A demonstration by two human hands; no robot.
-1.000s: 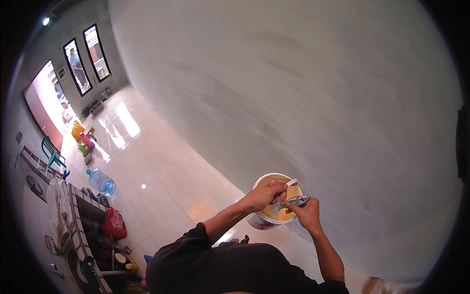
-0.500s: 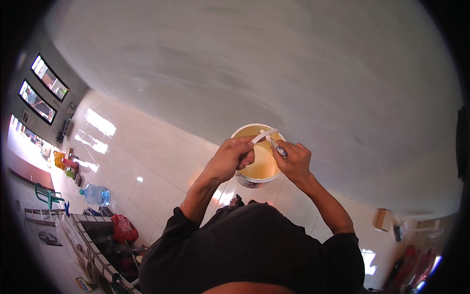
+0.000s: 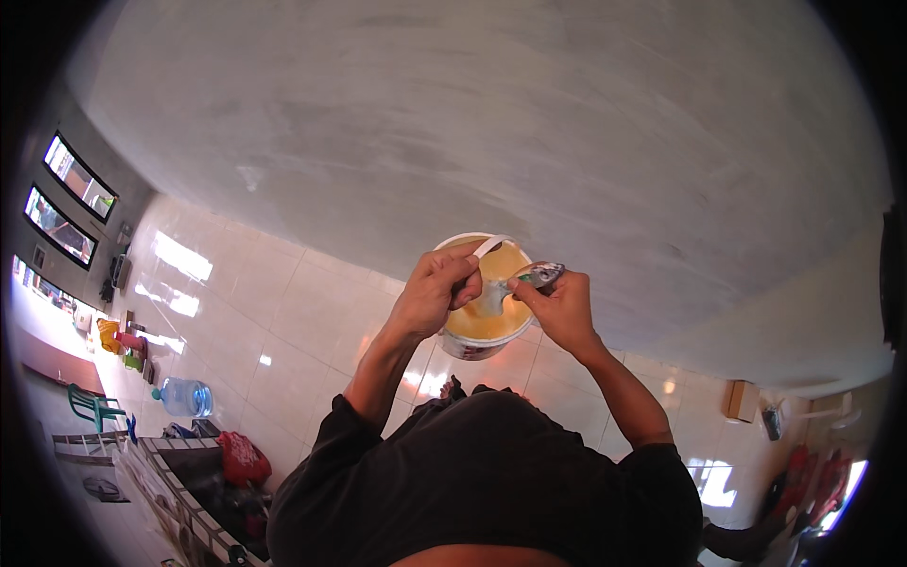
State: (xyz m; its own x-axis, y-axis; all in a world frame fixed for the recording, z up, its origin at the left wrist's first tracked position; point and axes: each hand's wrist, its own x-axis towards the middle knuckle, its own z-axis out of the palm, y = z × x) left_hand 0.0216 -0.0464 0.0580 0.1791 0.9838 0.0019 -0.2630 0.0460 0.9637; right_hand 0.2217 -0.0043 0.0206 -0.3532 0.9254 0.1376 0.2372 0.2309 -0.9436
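Note:
A round white bucket point(image 3: 472, 351) hangs in front of me, its inside yellowish. My left hand point(image 3: 431, 296) is closed around its pale handle point(image 3: 489, 246) over the left side of the rim. In my right hand point(image 3: 562, 307), at the right of the bucket, I grip a small flat-ended hand tool point(image 3: 541, 274) with a mottled grey grip. Its pale, wet-looking end reaches down into the bucket; whether it is a blade or bristles I cannot tell.
A large grey, patchily smeared wall point(image 3: 453, 123) rises close ahead. Glossy tiles point(image 3: 293, 321) cover the floor. On the left lie a blue water bottle point(image 3: 186, 397), a red bag point(image 3: 244, 459) and a ladder point(image 3: 189, 491), with a green chair point(image 3: 93, 404) beyond. A cardboard box point(image 3: 742, 401) stands right.
My right hand has turned the tool, so its pale end now points left and down into the bucket. The bucket and my left hand have shifted slightly left.

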